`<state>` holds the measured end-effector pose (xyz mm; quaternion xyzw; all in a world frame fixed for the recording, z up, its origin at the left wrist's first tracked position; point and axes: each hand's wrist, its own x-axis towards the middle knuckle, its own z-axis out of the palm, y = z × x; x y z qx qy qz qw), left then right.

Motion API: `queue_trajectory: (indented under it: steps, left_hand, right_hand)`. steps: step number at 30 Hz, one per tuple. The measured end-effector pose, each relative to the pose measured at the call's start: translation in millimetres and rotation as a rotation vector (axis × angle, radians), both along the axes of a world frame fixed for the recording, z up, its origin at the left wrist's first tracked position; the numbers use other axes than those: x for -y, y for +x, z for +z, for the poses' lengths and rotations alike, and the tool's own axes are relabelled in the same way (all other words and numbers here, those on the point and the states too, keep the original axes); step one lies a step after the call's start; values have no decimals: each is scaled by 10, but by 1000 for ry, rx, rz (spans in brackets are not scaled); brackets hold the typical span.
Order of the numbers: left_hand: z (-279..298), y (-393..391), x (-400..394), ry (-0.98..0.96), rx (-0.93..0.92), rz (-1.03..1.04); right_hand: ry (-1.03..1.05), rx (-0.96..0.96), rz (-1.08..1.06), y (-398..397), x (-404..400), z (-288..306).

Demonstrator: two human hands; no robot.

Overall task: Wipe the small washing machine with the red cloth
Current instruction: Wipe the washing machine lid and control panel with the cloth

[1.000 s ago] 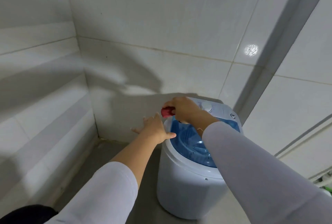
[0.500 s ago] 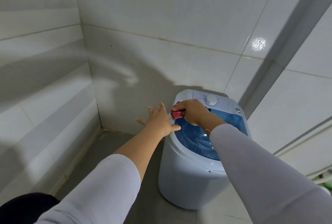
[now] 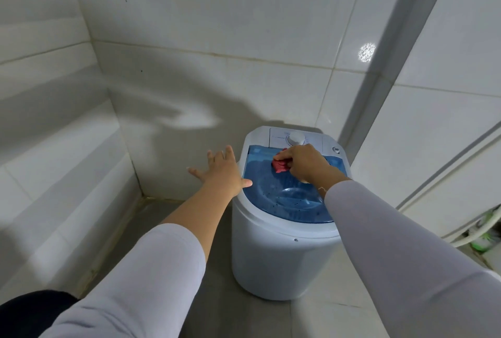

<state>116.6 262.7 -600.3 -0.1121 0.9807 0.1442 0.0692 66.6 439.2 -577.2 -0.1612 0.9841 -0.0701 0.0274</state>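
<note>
step: mid-wipe on the blue see-through lid (image 3: 284,196) of the small white round plastic washing machine (image 3: 273,259)
right hand (image 3: 305,160): fingers bunched round the crumpled red cloth (image 3: 280,165), far end of lid
left hand (image 3: 223,169): spread wide, holding nothing, thumb at the left rim
next: probably drag the cloth toward the near edge

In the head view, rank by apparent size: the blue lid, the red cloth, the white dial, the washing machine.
1. washing machine
2. blue lid
3. white dial and red cloth: look alike, and the right hand hides part of the cloth, so unranked.
</note>
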Motion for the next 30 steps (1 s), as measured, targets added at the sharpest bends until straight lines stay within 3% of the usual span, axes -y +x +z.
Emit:
queue_trajectory:
  steps: [18,30]
  left_hand:
    - [-3,0,-56,-60,14,79]
    - [8,-3,-57,-58,48,112]
  right_hand:
    - [-30,-60,-252,195,-950,-88]
    - [-254,-31,-482,229,-1164,-170]
